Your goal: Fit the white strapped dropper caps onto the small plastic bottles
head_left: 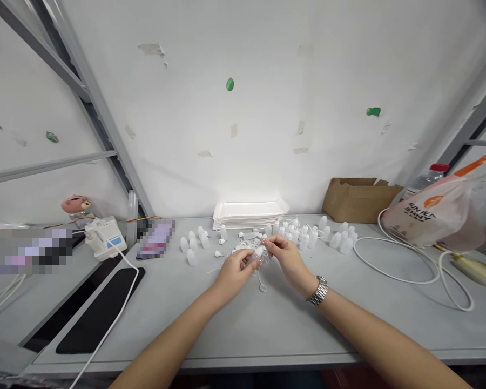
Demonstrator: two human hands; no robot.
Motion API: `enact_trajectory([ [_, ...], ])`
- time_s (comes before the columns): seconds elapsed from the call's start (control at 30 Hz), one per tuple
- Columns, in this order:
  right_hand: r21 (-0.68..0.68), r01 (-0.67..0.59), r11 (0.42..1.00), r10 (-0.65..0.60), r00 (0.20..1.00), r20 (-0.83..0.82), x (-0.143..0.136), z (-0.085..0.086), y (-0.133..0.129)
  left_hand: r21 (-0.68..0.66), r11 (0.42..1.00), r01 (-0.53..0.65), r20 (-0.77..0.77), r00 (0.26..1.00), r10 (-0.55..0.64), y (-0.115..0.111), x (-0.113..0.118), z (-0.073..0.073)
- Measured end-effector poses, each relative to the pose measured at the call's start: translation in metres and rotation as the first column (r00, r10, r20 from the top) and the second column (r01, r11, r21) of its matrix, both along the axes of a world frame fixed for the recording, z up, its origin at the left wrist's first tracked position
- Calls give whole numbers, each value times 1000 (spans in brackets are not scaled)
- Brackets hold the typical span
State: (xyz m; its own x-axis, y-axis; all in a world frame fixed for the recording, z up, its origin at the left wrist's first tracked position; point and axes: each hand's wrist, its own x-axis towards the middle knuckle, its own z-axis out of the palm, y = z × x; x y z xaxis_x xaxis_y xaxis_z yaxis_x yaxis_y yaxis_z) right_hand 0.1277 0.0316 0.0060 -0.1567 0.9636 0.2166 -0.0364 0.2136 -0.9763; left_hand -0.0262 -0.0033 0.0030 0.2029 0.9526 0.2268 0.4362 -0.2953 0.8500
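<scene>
Small bottle [256, 259], pale and translucent, was held over the middle of the grey table [291, 329], between the two hands and just on the near side of a loose heap of white caps [244, 245]. Its body was pinched between the thumb and fingers of the left hand [231, 273], the grip narrow and closed around it — much of the wall was hidden by the fingers. Its white tip was pointed upward, so the long axis seemed roughly upright; any slight tilt could not be told. The tip was approached from the right and from above by the right hand [288, 259], which was the nearer hand to it, with thumb and fingertips drawn close — whether anything was gripped there could not be made out. A ring-ended strap [263, 288] was seen below, on the near side. Other bottles were stood in groups to the left [191, 243] and right [303, 239].
</scene>
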Motion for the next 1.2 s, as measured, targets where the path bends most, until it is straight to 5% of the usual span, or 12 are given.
enact_trajectory([
  [0.1, 210, 77, 975, -104, 987, 120, 4, 10, 3, 107, 991, -75, -99, 991, 85, 1, -2, -2],
  [0.2, 519, 135, 844, -276, 939, 205, 3, 25, 14, 263, 952, -159, -226, 949, 221, 0, -5, -3],
  [0.3, 637, 80, 767, -307, 917, 256, -10, 37, 37, 402, 907, -129, -369, 883, 289, 0, -6, -4],
  [0.43, 643, 24, 766, -299, 898, 323, -42, 35, 74, 492, 871, 6, -486, 831, 269, 0, -4, -9],
  [0.63, 616, -10, 788, -345, 822, 454, -71, 8, 108, 590, 784, 194, -636, 710, 303, 3, -8, -12],
  [0.77, 591, -61, 804, -352, 752, 557, -76, 1, 112, 532, 808, 252, -706, 659, 259, 2, -12, -6],
  [1.07, 626, -144, 766, -398, 659, 638, -63, 11, 99, 477, 854, 207, -687, 694, 215, 0, -13, 0],
  [1.2, 642, -189, 743, -483, 513, 710, -38, 21, 94, 447, 874, 193, -709, 672, 214, 0, -12, 0],
])
